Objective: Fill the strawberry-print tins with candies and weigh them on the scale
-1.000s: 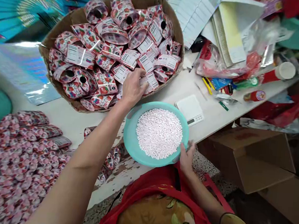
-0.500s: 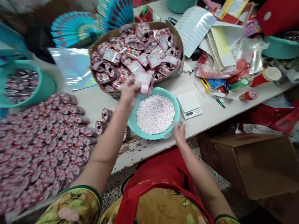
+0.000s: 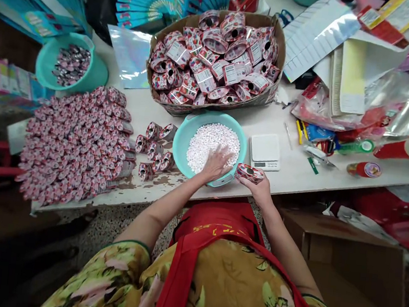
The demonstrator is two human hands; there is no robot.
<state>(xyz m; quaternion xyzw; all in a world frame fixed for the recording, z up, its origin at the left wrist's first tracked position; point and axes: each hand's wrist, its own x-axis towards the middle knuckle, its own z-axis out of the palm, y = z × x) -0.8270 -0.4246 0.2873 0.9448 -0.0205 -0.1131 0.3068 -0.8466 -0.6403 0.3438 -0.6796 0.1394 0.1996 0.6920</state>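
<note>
Spreading its fingers over the white pieces (image 3: 208, 137) at mid-frame, the left hand (image 3: 218, 164) seems to touch them, though contact is hard to make out. Apart from it, right of the teal basin (image 3: 180, 146), the right hand (image 3: 261, 190) grips a red-printed packet (image 3: 249, 173).

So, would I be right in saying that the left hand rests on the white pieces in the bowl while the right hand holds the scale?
Not quite: in the head view, the right hand holds a printed packet, not the scale. The left hand does rest on the white pieces in the bowl.
</note>
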